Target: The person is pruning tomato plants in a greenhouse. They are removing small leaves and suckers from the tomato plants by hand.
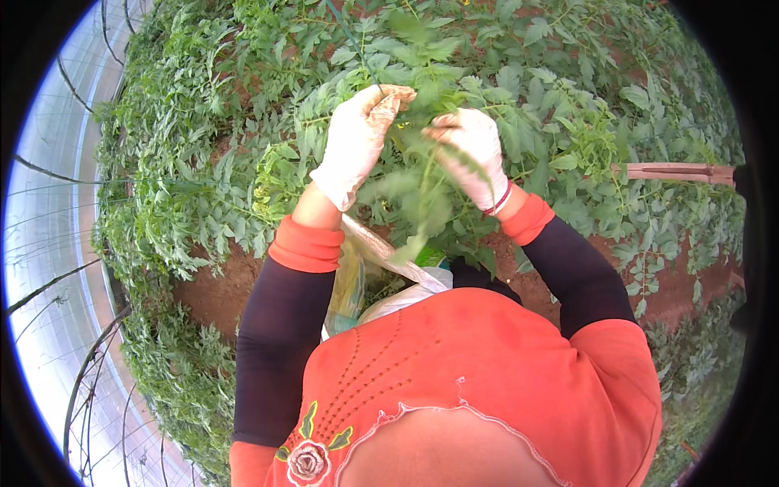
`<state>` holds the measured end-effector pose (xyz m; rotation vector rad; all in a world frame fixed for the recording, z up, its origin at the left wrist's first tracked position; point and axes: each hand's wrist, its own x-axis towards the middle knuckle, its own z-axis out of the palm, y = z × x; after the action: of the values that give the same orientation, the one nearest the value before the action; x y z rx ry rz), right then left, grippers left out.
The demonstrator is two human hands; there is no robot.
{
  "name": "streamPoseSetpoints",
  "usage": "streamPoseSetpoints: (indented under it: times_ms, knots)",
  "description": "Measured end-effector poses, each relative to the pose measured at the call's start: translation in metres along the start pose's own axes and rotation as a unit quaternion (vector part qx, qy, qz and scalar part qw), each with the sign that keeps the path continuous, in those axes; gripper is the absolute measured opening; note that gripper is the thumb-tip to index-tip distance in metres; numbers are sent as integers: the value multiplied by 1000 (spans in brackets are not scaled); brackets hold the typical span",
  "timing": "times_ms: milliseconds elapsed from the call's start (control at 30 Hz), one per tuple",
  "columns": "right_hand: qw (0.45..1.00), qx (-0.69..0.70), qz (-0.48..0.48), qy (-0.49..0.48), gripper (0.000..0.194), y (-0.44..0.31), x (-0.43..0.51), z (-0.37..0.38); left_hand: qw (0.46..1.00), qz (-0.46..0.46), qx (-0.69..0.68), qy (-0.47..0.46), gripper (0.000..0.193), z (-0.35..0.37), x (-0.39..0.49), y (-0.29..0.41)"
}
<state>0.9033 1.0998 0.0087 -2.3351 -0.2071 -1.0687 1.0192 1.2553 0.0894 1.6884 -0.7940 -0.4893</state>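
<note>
My left hand (365, 137), in a thin white glove with brown-stained fingertips, pinches a green twine (353, 39) that runs up out of the plants. Level with it on the right is my right hand (473, 152), gloved too, its fingers closed around a leafy tomato shoot (426, 195). That shoot hangs blurred between my forearms. Leaves of a tomato plant (432, 79) rise just beyond both hands. Whether the left fingers also hold a stem is hidden.
A bag with a white strap (389, 249) hangs at my waist. Dense tomato plants (188, 122) surround me over reddish soil (213, 289). A bamboo pole (675, 173) juts in from the right. Clear plastic greenhouse sheeting (55, 201) with dark ribs curves along the left.
</note>
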Motion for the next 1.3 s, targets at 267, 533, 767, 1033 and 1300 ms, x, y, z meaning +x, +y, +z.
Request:
streamPoseSetpoints:
  times_ms: [267, 533, 767, 1033, 1300]
  knots:
    - [975, 52, 167, -139, 19, 40, 47, 10, 933, 100, 344, 48, 22, 16, 2, 10]
    - [848, 296, 282, -339, 25, 69, 111, 46, 967, 37, 254, 5, 21, 5, 6, 13]
    - [776, 308, 58, -547, 30, 38, 145, 82, 931, 113, 336, -87, 27, 4, -15, 6]
    - [871, 403, 230, -159, 24, 11, 133, 37, 740, 115, 663, -16, 37, -15, -50, -8]
    - [876, 383, 290, -46, 22, -30, 37, 5, 837, -20, 543, 70, 46, 4, -111, 12]
